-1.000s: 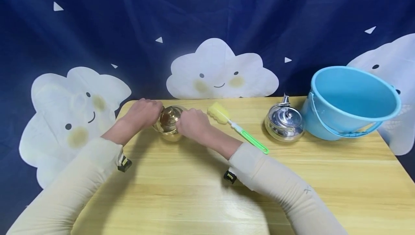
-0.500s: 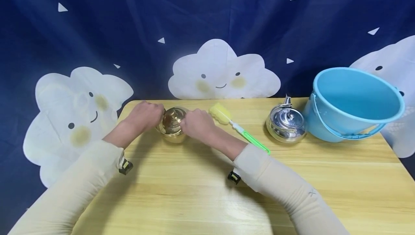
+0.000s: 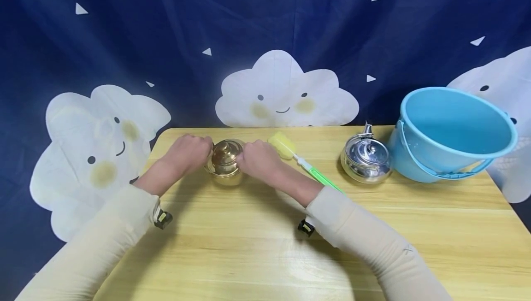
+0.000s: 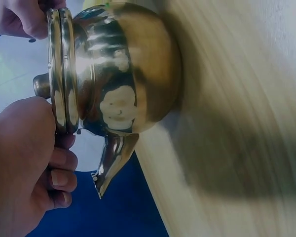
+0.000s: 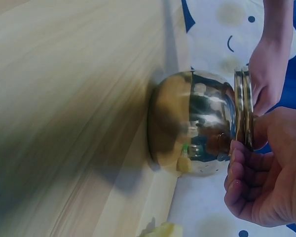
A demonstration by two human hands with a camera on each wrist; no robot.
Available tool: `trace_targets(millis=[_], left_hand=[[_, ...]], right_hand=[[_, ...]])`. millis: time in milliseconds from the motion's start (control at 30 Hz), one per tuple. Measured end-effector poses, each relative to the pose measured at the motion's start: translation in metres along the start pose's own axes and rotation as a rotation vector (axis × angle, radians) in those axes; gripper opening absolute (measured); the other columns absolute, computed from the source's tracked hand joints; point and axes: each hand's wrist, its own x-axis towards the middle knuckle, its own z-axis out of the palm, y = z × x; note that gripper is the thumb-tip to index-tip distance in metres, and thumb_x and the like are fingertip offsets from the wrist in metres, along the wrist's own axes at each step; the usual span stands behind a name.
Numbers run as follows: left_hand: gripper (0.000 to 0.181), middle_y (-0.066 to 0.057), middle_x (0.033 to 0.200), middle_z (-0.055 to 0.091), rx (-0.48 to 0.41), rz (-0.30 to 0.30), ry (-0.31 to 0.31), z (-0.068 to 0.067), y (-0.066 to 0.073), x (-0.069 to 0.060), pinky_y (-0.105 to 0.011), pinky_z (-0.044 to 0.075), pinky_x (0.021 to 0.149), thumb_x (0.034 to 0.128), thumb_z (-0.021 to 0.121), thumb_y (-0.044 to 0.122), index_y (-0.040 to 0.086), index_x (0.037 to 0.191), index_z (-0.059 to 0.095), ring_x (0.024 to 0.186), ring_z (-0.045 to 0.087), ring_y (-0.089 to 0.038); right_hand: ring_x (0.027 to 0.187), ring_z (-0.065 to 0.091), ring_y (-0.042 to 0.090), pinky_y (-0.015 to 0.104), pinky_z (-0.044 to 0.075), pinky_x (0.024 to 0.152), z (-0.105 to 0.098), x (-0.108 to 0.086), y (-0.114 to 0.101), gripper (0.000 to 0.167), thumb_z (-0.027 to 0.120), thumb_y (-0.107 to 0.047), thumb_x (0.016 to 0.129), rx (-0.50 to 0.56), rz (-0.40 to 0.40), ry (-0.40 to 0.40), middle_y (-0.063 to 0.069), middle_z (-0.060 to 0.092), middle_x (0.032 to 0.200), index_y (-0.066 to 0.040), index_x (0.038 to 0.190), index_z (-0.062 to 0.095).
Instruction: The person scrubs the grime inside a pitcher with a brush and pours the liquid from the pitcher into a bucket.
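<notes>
A shiny gold teapot (image 3: 225, 162) with a knobbed lid is upright at the back left of the wooden table, between both hands. My left hand (image 3: 188, 153) grips its rim from the left, thumb on top and fingers curled under, beside the spout (image 4: 113, 158) in the left wrist view. Opposite it, my right hand (image 3: 262, 162) pinches the rim between thumb and curled fingers, clearest in the right wrist view. The teapot's base is at or just above the tabletop; whether it touches, I cannot tell.
Right of the hands lies a yellow sponge brush (image 3: 283, 145) with a green handle. A silver teapot (image 3: 367, 160) stands farther right, close beside a light blue bucket (image 3: 416, 160). A dark blue cloud-print curtain (image 3: 186, 20) hangs behind the table (image 3: 232, 245).
Both hands have moved the gold teapot a little to the right and nearer to me, keeping their hold on its rim. My right forearm now covers the tip of the brush handle.
</notes>
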Motion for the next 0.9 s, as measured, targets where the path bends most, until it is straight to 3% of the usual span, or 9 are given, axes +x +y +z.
trace_targets(millis=[233,533,900], left_hand=[[0.024,-0.007,0.064,0.053,-0.07,-0.042,-0.026,-0.002,0.008,-0.002,-0.049,0.054,0.06,0.1007,0.048,0.016,0.006,0.08,0.057,0.058,0.054,-0.026],[0.028,-0.008,0.074,0.059,-0.105,-0.089,-0.146,-0.002,0.021,-0.003,-0.05,0.055,0.066,0.1028,0.044,0.023,0.007,0.086,0.058,0.069,0.061,-0.028],[0.031,-0.009,0.076,0.062,-0.077,-0.076,-0.159,-0.004,0.035,-0.002,-0.049,0.057,0.069,0.1035,0.045,0.027,0.006,0.086,0.059,0.072,0.064,-0.03]], right_hand=[[0.041,0.032,0.005,0.019,0.028,0.036,-0.004,-0.006,0.005,0.044,0.048,-0.02,0.1,0.022,0.026,-0.013,-0.008,0.038,0.05,-0.02,0.056,0.042],[0.04,0.025,0.004,0.019,0.024,0.037,-0.004,-0.017,0.013,0.046,0.05,-0.016,0.096,0.041,0.019,0.018,-0.01,0.029,0.046,-0.021,0.052,0.036],[0.044,0.022,0.004,0.018,0.022,0.039,-0.006,-0.028,0.025,0.044,0.05,-0.012,0.09,0.025,-0.051,0.066,-0.01,0.026,0.047,-0.021,0.051,0.032]])
